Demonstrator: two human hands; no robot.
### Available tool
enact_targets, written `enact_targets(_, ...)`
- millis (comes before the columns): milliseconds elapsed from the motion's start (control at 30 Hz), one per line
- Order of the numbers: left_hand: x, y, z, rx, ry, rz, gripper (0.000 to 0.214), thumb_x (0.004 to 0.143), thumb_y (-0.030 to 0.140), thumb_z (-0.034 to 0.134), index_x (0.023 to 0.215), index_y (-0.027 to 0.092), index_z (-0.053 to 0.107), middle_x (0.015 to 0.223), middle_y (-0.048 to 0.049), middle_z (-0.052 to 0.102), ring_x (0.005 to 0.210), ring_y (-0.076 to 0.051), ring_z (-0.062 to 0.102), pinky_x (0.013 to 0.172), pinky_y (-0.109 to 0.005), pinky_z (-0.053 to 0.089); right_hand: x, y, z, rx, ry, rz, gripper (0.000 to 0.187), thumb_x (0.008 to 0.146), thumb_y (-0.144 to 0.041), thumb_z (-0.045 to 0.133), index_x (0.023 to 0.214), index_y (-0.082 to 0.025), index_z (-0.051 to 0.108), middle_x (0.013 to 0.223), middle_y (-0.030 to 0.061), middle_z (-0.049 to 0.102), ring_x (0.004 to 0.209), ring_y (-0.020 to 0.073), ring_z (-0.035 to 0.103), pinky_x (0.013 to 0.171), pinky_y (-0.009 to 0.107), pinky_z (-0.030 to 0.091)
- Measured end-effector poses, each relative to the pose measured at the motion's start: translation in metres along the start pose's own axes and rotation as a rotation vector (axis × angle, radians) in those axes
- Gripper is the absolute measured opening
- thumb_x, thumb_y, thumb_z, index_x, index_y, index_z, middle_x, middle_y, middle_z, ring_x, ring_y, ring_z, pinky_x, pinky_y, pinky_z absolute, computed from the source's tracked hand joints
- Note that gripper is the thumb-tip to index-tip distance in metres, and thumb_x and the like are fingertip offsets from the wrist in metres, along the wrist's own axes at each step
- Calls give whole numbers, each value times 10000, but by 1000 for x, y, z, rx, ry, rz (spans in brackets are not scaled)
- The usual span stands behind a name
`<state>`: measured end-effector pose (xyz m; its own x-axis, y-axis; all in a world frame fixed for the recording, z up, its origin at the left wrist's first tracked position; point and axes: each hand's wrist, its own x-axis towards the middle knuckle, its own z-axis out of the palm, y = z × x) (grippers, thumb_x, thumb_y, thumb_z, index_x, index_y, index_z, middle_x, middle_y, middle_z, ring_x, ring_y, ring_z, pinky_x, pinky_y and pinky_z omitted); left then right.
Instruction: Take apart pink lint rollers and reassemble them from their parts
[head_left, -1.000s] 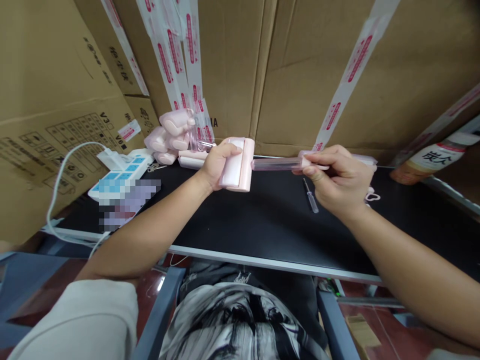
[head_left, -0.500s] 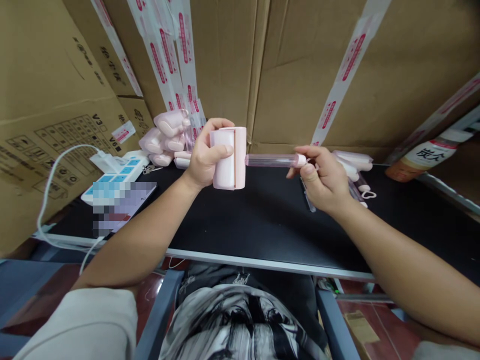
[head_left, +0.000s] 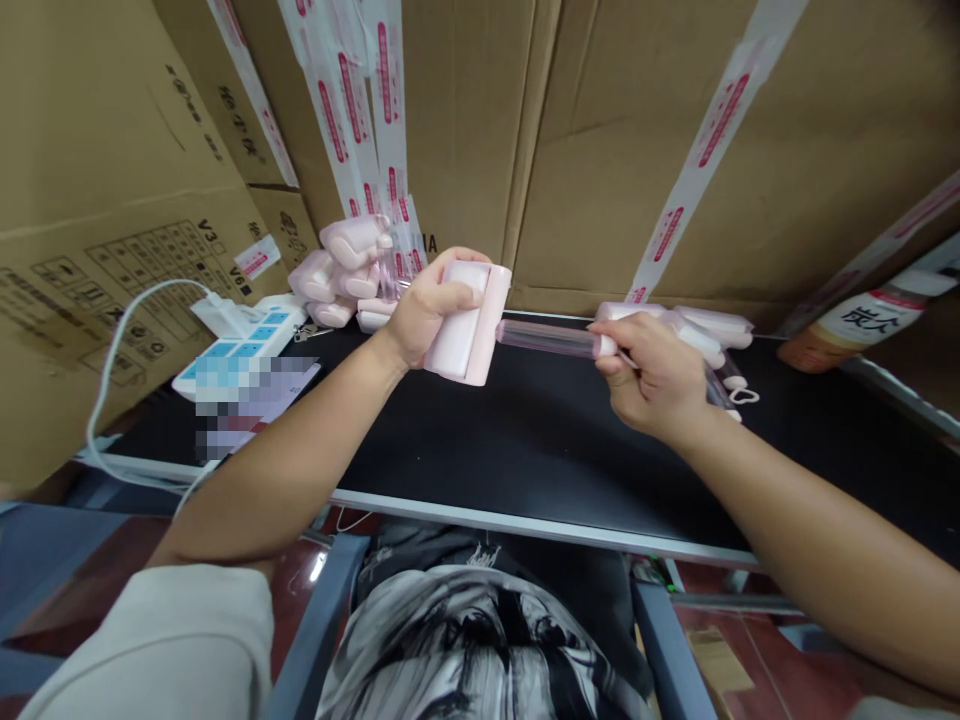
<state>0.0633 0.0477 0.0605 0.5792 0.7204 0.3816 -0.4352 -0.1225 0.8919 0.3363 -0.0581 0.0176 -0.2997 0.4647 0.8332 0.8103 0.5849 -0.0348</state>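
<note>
A pale pink lint roller [head_left: 487, 330] with a clear pink handle [head_left: 551, 340] is held above the black table, its handle pointing right. My left hand [head_left: 424, 315] is closed around the roller's covered head, the thumb lying across its front. The head tilts, its top leaning right. My right hand [head_left: 664, 375] pinches the light pink end of the handle between thumb and fingers. Behind my left hand a pile of similar pink rollers [head_left: 352, 265] rests on the table. More pink rollers [head_left: 701, 335] lie behind my right hand, partly covered by it.
Cardboard boxes [head_left: 645, 130] stand along the back and left of the black table [head_left: 540, 460]. At left are a white power strip [head_left: 240, 350] with a plugged-in cable and a partly blurred phone [head_left: 262, 410]. A labelled bottle [head_left: 862, 320] leans at the right.
The lint roller's head has tilted to the right at its top, and its handle now slopes down slightly to the right. The fingers of my right hand have curled in more around the handle end.
</note>
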Motion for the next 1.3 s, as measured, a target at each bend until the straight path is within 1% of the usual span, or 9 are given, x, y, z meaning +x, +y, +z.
enact_targets(200,4,-17,-6,105,90,114,515,709,293,781,1140,236,506,902,27,684,676,-189,708,649,-353,593,3,-4,8,309,-18,335,467,1058,-674,537,1062,-239,707,683,16,600,599,207,595,613,382,514)
enact_targets(333,3,-15,-16,449,46,368,576,648,378,867,1128,222,589,984,-2,657,792,-180,652,748,-333,538,8,-2,13,950,-344,879,589,889,-821,694,869,-235,632,569,-75,448,396,110,379,441,321,475)
enact_targets(433,1,-8,-21,603,2,445,565,638,422,880,1107,204,654,1078,-43,672,904,-210,633,823,-342,512,9,6,12,1132,-623,1089,618,875,-817,702,898,-200,669,564,-71,480,366,96,341,399,326,484)
enact_targets(500,2,-6,-21,556,42,382,520,658,414,859,1098,212,669,1048,-36,676,879,-200,623,800,-326,507,7,9,12,1059,-588,1039,616,946,-806,605,1016,-199,682,683,2,635,434,150,509,450,364,552)
enact_targets(600,7,-9,-21,379,188,201,475,627,324,814,1059,230,641,908,7,651,752,-171,610,695,-298,508,5,6,16,604,-305,638,635,944,-763,650,1287,-230,652,1163,154,770,953,322,769,796,538,668)
enact_targets(667,10,-14,-18,271,265,51,493,592,279,788,1048,233,606,860,21,655,700,-185,639,659,-320,538,3,-1,18,235,-206,306,706,892,-648,792,1435,-231,615,1439,208,683,1312,424,664,1073,666,561)
enact_targets(767,10,-23,-8,150,263,-196,508,593,284,794,1054,215,591,838,4,687,704,-235,698,666,-393,599,1,-14,20,-26,-282,69,583,972,-400,750,1502,-207,602,1480,218,668,1343,440,644,1120,667,524)
enact_targets(1000,8,-21,3,-95,150,-328,434,798,508,773,1091,229,618,969,-47,724,864,-260,739,770,-413,638,4,-7,11,1,-276,145,359,1036,-282,594,1373,-217,698,1141,137,784,998,323,759,888,488,627)
enact_targets(1300,4,-31,1,354,118,-420,599,758,367,872,1283,240,612,1295,-86,661,996,-207,733,848,-366,597,-4,130,-74,-236,-98,683,266,837,-146,696,1095,-155,762,769,69,721,639,210,559,732,385,463)
